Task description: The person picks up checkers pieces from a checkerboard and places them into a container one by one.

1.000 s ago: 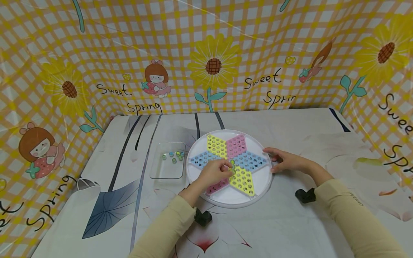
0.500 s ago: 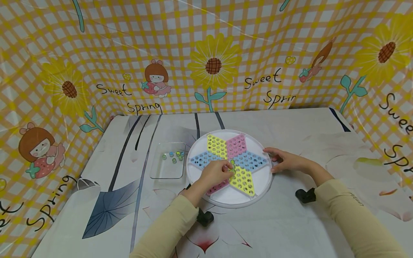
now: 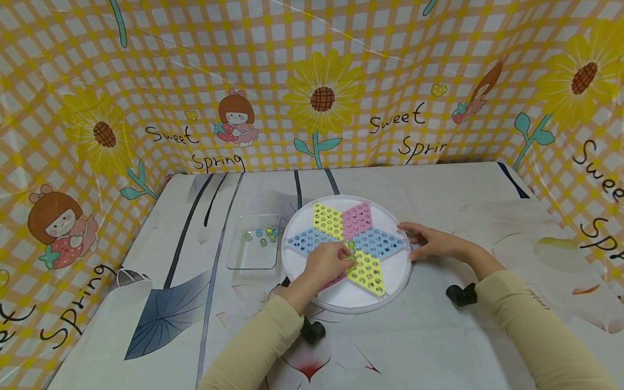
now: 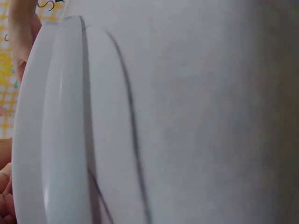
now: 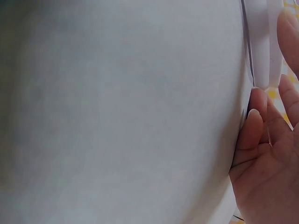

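A round white Chinese checkers board [image 3: 395, 279] with a yellow, pink and blue star of holes lies on the table. My left hand [image 3: 327, 264] reaches over its lower left part, fingertips pinching a small greenish marble near the star's centre. A green marble [image 3: 351, 245] shows right at those fingertips. On the board's right edge my right hand [image 3: 439, 244] holds the rim, thumb toward the near side and fingers farther back. In the right wrist view, bent fingers [image 5: 252, 128] meet the white rim. The left wrist view shows mostly the board's side [image 4: 65, 130].
Left of the board stands a clear square tray [image 3: 251, 265] with several green and blue marbles [image 3: 263, 242] toward its back right. A patterned white cloth [image 3: 390, 346] covers the table. Behind and at both sides hangs a yellow checked cloth [image 3: 273, 108] with sunflowers.
My left hand and forearm have shifted slightly to the right over the board, fingertips staying near the star's centre. My right hand has stayed at the rim.
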Demonstrator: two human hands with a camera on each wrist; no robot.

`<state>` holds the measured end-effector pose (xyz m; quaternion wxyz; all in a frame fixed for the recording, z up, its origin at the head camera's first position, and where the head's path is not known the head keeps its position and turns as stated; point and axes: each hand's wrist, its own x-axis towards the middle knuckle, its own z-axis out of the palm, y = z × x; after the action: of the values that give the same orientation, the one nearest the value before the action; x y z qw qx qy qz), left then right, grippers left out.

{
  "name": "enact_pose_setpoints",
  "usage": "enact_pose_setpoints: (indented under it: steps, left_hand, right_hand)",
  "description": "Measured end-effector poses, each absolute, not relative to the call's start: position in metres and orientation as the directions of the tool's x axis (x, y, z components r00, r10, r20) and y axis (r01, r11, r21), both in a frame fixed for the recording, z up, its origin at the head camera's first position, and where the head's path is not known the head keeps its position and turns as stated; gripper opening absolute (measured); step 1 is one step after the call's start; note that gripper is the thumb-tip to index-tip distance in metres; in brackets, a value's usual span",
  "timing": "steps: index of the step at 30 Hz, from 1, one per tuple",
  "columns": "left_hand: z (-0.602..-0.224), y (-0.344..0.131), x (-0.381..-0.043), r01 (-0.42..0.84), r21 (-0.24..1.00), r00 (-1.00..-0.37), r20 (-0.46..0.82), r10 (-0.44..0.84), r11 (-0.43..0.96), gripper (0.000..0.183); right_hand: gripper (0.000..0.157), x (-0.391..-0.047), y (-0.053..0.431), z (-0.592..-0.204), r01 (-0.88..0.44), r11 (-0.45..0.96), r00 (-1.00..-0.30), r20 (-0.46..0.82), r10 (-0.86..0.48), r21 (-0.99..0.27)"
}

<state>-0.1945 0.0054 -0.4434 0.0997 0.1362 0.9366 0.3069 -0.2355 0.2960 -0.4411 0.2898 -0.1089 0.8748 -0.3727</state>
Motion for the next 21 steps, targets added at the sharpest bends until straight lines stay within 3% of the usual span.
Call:
enact_pose_setpoints:
  steps: [9,21]
  left_hand:
    - [-0.4430,0.0100,-0.1935,0.167,0.542,-0.959,-0.105,0.264,0.823,0.024]
    - [-0.4434,0.0088,-0.1921,0.201,0.543,-0.954,-0.082,0.289,0.815,0.021]
  right_hand:
    - [0.087,-0.2369,0.2975,-0.4431,0.025,0.697,-0.807,-0.426,-0.409,-0.717]
    - [0.087,-0.2360,0.2968,-0.4411,0.029,0.694,-0.806,-0.427,-0.409,-0.720]
